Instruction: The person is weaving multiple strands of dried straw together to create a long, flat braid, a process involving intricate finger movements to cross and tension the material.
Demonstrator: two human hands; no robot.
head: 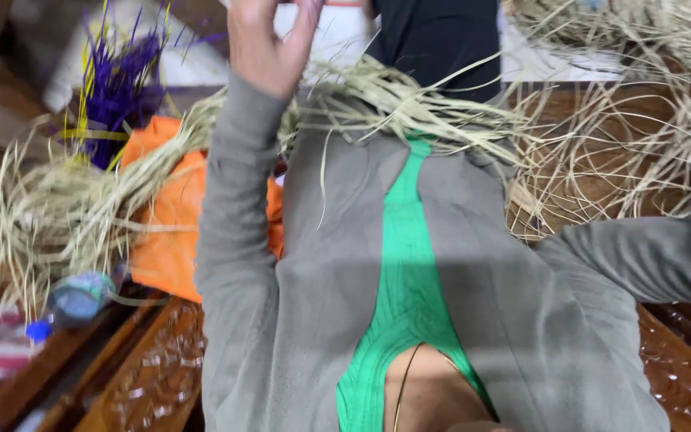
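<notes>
One raised hand [269, 40] above a lapful of pale dried grass strands [409, 104].

Seen from the head camera, the left hand is lifted at the top edge, its fingers [307, 24] curled loosely inward; whether they pinch a strand I cannot tell. The right arm's grey sleeve [649, 252] runs off the right edge, so that hand is out of sight. Straw lies across the grey jacket, with more heaped over an orange cloth [165, 232] beside a purple dyed bundle [117, 92].
</notes>
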